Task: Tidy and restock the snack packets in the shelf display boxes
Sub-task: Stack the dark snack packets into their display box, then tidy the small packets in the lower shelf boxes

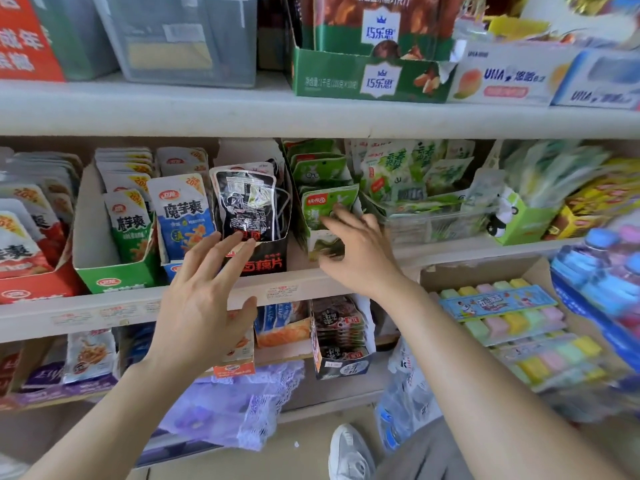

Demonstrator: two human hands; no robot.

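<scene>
On the middle shelf stands a black display box (266,259) with black snack packets (246,202) upright in it. My left hand (204,299) is spread flat in front of it, its straight fingertips touching the bottom of the front black packet. Right beside it is a green display box (311,233) holding green packets (327,202). My right hand (356,251) grips the front of this green box, fingers over the front green packet and thumb low on the box's front wall. Further left are a blue-packet box (183,216) and a green-and-white box (114,271).
More green packets lie loose in a clear tray (429,216) to the right. The upper shelf (207,112) carries a green carton and white boxes. The lower shelf holds more snack boxes, a pastel candy tray (512,317) and blue bottles at the right edge. A purple lace cloth hangs below.
</scene>
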